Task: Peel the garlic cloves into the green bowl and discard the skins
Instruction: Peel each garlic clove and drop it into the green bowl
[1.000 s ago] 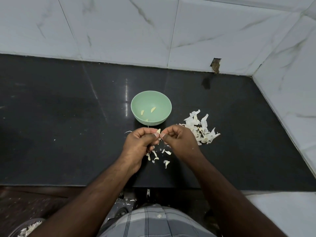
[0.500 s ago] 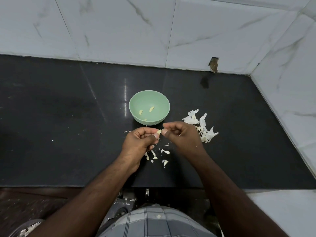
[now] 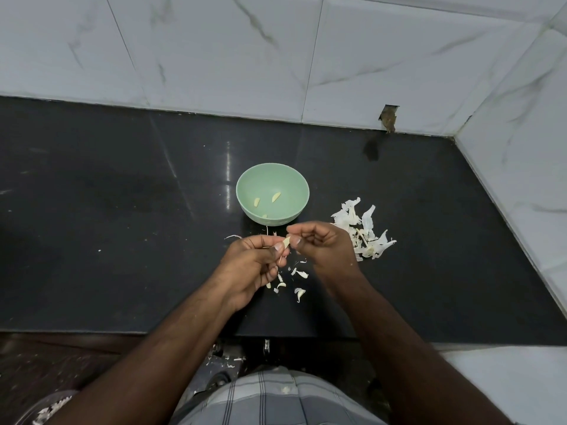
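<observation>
A checked shirt (image 3: 270, 397) is seen at the bottom edge. Beyond it, small skin scraps (image 3: 299, 276) lie on the black counter (image 3: 107, 225) beneath the hands. A garlic clove (image 3: 286, 241) is pinched between the left hand (image 3: 250, 265) and the right hand (image 3: 325, 245), fingers curled, fingertips meeting on it. A larger pile of skins (image 3: 363, 233) lies just right of the right hand. Just beyond the hands stands the green bowl (image 3: 272, 176), in which three peeled cloves (image 3: 275, 196) are seen.
</observation>
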